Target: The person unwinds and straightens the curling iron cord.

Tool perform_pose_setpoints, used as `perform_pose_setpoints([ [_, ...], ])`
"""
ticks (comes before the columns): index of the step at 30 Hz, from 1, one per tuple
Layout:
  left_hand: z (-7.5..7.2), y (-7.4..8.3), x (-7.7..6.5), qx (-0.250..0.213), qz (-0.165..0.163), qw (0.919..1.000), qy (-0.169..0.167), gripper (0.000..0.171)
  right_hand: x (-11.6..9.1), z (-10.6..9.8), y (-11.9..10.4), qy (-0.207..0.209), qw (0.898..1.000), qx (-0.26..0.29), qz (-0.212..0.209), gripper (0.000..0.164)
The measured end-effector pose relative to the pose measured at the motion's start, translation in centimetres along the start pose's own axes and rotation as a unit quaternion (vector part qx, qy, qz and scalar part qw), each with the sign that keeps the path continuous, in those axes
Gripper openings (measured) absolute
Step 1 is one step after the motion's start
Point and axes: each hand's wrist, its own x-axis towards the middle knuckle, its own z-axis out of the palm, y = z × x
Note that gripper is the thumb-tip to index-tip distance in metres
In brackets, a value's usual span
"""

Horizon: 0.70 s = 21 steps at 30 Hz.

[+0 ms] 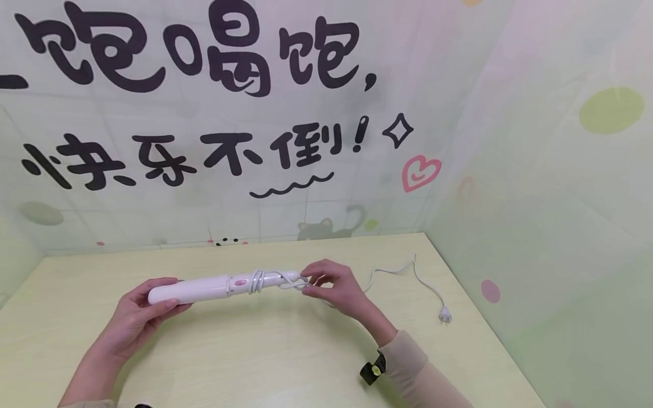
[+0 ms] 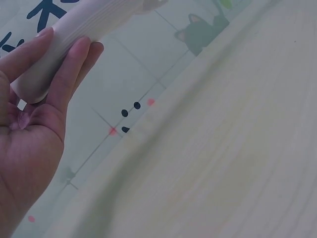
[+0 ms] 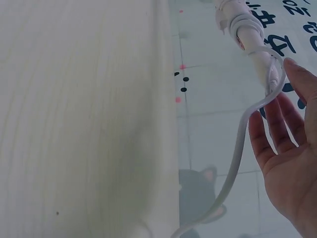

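Note:
A white hair styling iron (image 1: 204,289) with a pink switch is held up level over the table. My left hand (image 1: 135,317) grips its thick, rounded end, thumb on the near side and fingers behind; the left wrist view shows fine ribs on the iron's barrel (image 2: 74,29). At the thin end, my right hand (image 1: 334,286) pinches the white power cord (image 1: 291,283) between thumb and fingers. Part of this cord is wound round the handle in several turns. In the right wrist view a loose length of cord (image 3: 240,144) hangs from the fingers.
The rest of the cord trails over the pale wooden table (image 1: 245,351) to a two-pin plug (image 1: 445,315) at the right. Behind the table stands a printed wall covering (image 1: 204,215), with another along the right edge. A dark wrist strap (image 1: 374,368) sits at the right sleeve.

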Motion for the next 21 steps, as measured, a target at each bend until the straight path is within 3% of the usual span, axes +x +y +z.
perform_pose_setpoints([
  [9,0.0,0.0,0.0,0.001,-0.008,1.0000,0.000,0.050,-0.2,1.0,0.1,0.003,0.998,-0.055,-0.001,0.015],
  [14,-0.1,0.0,-0.1,0.003,-0.006,0.9999,-0.012,0.051,-0.2,1.0,-2.0,-0.007,0.998,-0.065,-0.006,0.011],
  [18,0.0,0.0,-0.1,0.007,-0.004,0.9999,-0.015,0.051,-0.3,1.0,-3.6,-0.006,0.996,-0.083,-0.031,0.009],
  [21,0.0,0.0,-0.2,0.006,-0.002,0.9999,-0.008,0.051,-0.4,1.2,-3.4,0.010,0.993,-0.101,-0.057,0.010],
])
